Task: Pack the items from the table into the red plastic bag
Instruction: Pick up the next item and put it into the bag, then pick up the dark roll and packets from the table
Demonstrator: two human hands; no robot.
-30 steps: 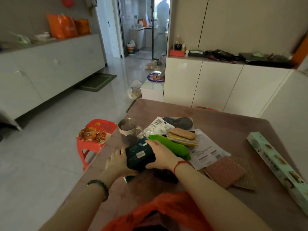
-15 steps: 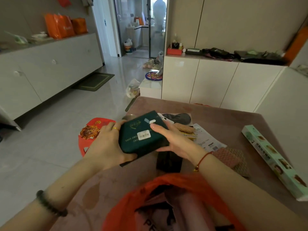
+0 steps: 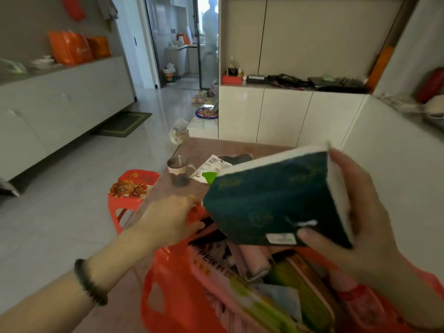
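Right hand point(image 3: 370, 227) clamped on a dark green tissue pack point(image 3: 269, 200), thumb across the near lower corner beside a small white label, fingers wrapped round the white right end. Pack tilted, held in the air directly above the open mouth of the red plastic bag point(image 3: 173, 296). Gold print on the green wrapper blurred, not readable; label text too small to make out.

Left hand point(image 3: 168, 219) gripping the bag's far rim, fingertips hidden behind the red plastic; gold ring showing on one finger, dark bead bracelet point(image 3: 90, 282) on the wrist.

Inside the bag: a long pink box point(image 3: 216, 267) with "PE" and Chinese characters legible on its side, rest cut off by the bottom edge. Next to it a rolled pink cloth point(image 3: 254, 263) and a green-and-brown packet point(image 3: 302, 280), partly buried, writing unreadable.

Beyond the bag on the table point(image 3: 199, 150): a glass mug point(image 3: 177, 167) near the left edge, a white printed pouch point(image 3: 211, 164) with barcode marks, a sliver of a green object point(image 3: 209, 177) peeking out from behind the tissue pack. Everything to the right of these on the table hidden by pack and hand.

Left of the table, a red plastic stool point(image 3: 134, 186) with a patterned top.
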